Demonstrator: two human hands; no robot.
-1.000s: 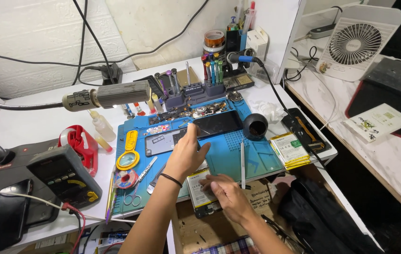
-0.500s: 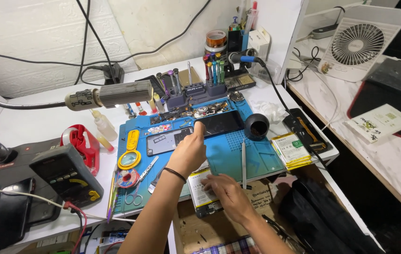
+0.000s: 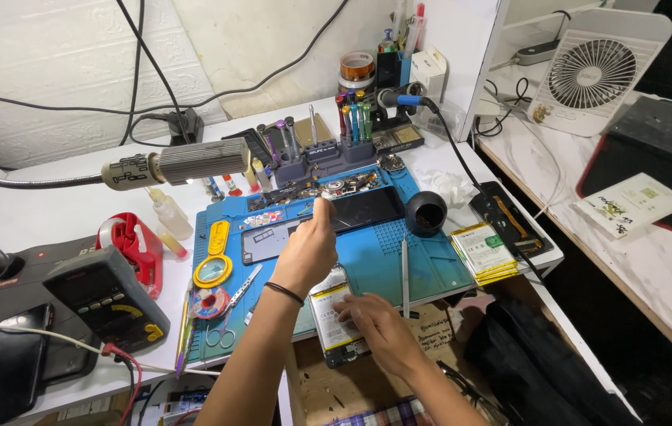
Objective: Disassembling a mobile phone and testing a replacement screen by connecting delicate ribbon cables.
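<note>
Two hands over a phone-repair mat

The left hand (image 3: 306,254) reaches to the blue silicone mat's (image 3: 423,264) far edge, fingertips bunched, hiding what they touch; the right hand (image 3: 375,325) lies spread on the opened phone with its yellow-labelled battery (image 3: 326,309) at the near edge.

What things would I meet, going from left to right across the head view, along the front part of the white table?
Black multimeter → red tape dispenser → yellow magnifier → left hand → right hand → black round cup → stacked yellow-edged batteries → black phone.
</note>
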